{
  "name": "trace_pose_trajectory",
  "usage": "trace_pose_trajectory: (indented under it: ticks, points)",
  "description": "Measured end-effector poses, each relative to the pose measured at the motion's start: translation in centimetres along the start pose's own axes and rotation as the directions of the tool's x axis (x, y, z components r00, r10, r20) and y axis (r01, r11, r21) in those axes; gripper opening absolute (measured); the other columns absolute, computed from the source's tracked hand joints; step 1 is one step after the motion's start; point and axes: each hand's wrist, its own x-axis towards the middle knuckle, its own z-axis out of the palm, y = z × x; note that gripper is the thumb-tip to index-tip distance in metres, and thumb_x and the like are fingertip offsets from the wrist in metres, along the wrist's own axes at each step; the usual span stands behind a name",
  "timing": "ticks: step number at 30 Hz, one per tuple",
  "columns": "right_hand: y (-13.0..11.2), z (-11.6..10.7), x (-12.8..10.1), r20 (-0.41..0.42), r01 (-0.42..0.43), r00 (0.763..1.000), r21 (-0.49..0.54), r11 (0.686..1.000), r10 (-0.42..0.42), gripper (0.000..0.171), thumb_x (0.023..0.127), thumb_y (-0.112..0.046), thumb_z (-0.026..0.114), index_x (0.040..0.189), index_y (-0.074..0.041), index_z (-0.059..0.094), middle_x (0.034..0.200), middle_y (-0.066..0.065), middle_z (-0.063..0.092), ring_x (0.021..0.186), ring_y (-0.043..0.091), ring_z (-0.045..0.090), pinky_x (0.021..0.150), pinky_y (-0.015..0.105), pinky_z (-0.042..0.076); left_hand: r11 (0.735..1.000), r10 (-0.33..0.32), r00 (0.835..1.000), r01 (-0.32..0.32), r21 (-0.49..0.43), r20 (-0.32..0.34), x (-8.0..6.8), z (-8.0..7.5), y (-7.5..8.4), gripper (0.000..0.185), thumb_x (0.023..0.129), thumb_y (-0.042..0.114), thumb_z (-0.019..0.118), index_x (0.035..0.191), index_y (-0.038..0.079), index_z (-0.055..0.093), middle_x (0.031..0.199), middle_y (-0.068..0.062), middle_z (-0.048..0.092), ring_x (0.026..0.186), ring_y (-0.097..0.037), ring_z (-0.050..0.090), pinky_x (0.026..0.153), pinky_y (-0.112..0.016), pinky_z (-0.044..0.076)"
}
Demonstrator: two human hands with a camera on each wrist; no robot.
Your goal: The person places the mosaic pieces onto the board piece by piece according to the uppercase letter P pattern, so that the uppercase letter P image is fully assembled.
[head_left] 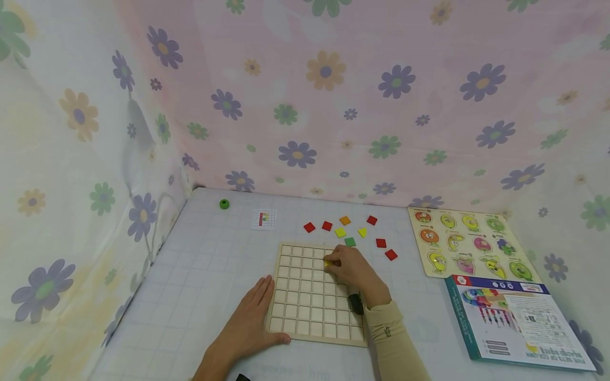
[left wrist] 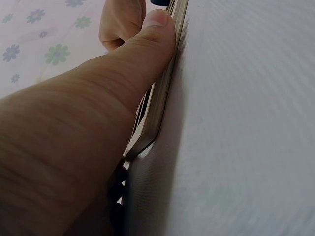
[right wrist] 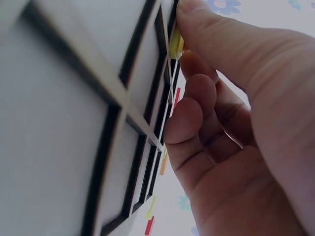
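A wooden grid board (head_left: 305,299) with square recesses lies flat on the table. My right hand (head_left: 353,267) is over its upper right part and pinches a yellow tile (right wrist: 175,45) between thumb and fingertips, close to the recesses. In the head view the hand covers most of that tile. My left hand (head_left: 250,315) rests at the board's lower left corner, its straight fingers along the left side and its thumb (left wrist: 157,29) against the front edge. Behind the board lie loose red tiles (head_left: 381,243), an orange tile (head_left: 345,220), yellow tiles (head_left: 340,232) and a green tile (head_left: 350,242).
A small pattern card (head_left: 264,219) lies behind the board, with a green ring-shaped piece (head_left: 224,204) farther left. On the right are a fruit puzzle board (head_left: 448,254) and a boxed toy set (head_left: 505,338). Flowered cloth walls (head_left: 324,106) enclose the table.
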Motion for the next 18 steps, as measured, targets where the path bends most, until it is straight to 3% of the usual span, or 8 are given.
trace_pose_trajectory:
  ticks: [18]
  points:
    - [0.1,-0.8,-0.7,-0.048,-0.075,0.996,0.027,0.997,0.077,0.045,0.089,-0.02,0.08,0.132,-0.009,0.07,0.096,-0.002,0.061,0.079,0.011,0.051,0.067,0.024,0.046,1.0,0.004,1.0,-0.004,-0.013,0.0,-0.1,-0.2,0.2,0.132,0.067,0.076,0.077,0.16,-0.001,0.024,0.17,-0.015,0.023,0.158,-0.031,0.021,0.127,-0.05,0.028]
